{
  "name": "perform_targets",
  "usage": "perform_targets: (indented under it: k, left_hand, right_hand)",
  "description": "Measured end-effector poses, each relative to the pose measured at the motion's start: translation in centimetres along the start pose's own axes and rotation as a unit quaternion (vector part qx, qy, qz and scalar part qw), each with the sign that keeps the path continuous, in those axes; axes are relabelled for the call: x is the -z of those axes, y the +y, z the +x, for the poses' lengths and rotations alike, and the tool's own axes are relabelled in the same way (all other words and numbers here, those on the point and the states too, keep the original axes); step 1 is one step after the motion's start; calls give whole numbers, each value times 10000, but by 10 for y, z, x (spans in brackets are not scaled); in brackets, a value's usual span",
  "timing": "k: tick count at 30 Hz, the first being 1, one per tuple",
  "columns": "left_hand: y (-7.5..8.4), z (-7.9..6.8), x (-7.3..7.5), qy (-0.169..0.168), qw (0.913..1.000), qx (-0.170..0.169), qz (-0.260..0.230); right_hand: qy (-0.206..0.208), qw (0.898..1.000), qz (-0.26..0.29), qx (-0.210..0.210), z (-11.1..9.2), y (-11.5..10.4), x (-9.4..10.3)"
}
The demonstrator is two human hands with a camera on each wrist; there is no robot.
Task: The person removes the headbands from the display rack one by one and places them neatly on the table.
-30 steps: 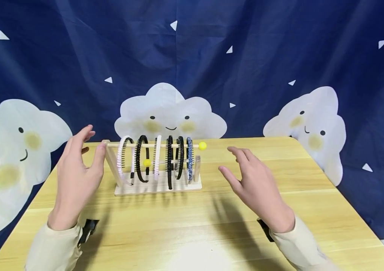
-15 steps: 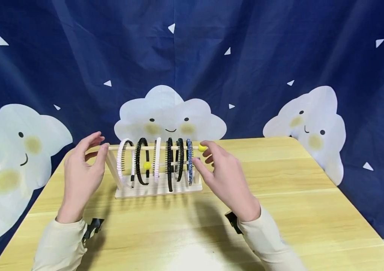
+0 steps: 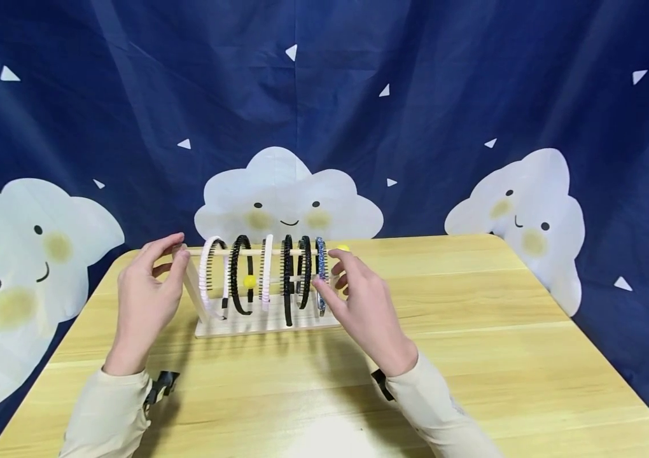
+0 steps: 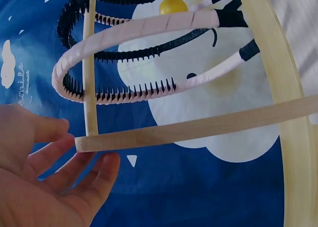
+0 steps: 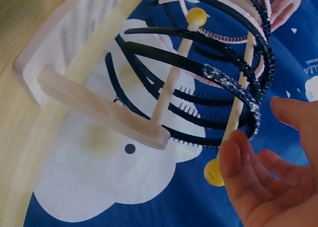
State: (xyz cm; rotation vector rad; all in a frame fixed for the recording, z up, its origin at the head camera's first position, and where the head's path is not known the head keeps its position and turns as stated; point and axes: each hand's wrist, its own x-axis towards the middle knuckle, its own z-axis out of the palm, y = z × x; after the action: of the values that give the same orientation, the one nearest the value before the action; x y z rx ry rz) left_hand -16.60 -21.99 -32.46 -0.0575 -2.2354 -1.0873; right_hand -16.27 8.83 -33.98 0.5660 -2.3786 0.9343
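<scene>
A wooden headband rack stands on the table with several headbands hung along its upper rod. They include a pink-white wrapped headband, a black one and a blue-silver glitter one. My left hand is at the top of the rack's left post, its thumb and fingertips right by the post's end. My right hand is beside the glitter headband, thumb in front and fingers behind the rod's free end. A gap shows between right thumb and fingers, near the rod's yellow ball.
A second yellow ball caps the lower rod. The rack stands toward the back of the wooden table. Behind it hangs a blue curtain printed with smiling clouds.
My right hand has moved left from beside the rack to the glitter headband and rod end. My left hand has drawn slightly right, its fingers and thumb closer together at the left post.
</scene>
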Motion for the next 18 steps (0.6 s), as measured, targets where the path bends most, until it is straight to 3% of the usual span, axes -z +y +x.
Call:
perform_targets:
  k: [18]
  left_hand:
    - [-8, 2, 3, -240, 9991, 95, 337]
  right_hand:
    - [-40, 10000, -52, -48, -2, 1, -10]
